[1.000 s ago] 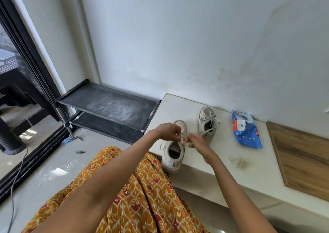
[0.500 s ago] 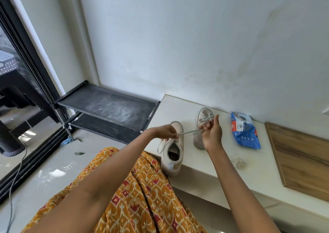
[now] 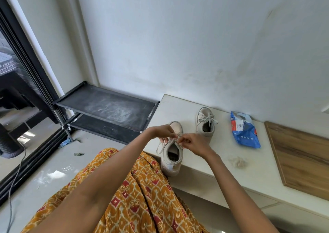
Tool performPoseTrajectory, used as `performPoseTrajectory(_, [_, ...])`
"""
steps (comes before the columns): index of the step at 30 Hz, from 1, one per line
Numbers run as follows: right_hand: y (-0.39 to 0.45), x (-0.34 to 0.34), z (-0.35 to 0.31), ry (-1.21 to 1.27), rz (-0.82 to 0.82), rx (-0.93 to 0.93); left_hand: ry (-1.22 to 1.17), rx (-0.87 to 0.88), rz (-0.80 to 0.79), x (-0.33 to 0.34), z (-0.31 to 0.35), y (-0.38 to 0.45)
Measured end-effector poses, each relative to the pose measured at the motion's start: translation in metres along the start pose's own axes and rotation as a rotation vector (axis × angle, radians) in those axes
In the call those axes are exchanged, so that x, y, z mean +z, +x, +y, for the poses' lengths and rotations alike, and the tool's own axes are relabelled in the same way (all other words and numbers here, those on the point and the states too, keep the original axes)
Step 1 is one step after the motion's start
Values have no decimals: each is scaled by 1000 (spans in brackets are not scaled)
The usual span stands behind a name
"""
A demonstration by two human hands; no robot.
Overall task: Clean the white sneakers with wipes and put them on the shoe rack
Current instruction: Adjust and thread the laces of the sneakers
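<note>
Two white sneakers stand on a pale ledge (image 3: 231,177). The near sneaker (image 3: 171,158) sits at the ledge's front edge, heel toward me. My left hand (image 3: 162,132) and my right hand (image 3: 190,143) meet above its tongue, each pinching its white shoelace (image 3: 175,138). A loose lace end hangs down its left side. The far sneaker (image 3: 204,123) stands by the wall with its laces tied. A blue pack of wipes (image 3: 244,131) lies to its right. The black shoe rack (image 3: 106,108) stands left of the ledge, both shelves bare and dusty.
A crumpled used wipe (image 3: 237,162) lies on the ledge near my right forearm. A wooden board (image 3: 302,154) covers the ledge's right end. My patterned orange skirt (image 3: 135,197) fills the foreground. A sliding glass door (image 3: 23,75) and a cable (image 3: 16,175) are at the left.
My right hand, which had pulled the lace out to the right toward the far sneaker, has come back over the near sneaker. Both hands now meet at its laces.
</note>
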State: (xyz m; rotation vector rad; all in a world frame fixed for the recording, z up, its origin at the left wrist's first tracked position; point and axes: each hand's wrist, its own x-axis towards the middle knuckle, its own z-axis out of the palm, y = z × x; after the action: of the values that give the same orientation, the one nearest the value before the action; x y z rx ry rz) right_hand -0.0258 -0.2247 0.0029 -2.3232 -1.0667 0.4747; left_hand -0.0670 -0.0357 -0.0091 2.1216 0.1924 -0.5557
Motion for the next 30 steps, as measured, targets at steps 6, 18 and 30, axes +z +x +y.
performPoseTrajectory(6, [3, 18, 6, 401, 132, 130, -76, -22, -5, 1, -1, -4])
performPoseTrajectory(18, [9, 19, 7, 425, 361, 109, 54, 139, 252, 12, 1, -14])
performPoseTrajectory(30, [22, 17, 9, 507, -44, 249, 275, 269, 501, 31, -3, -12])
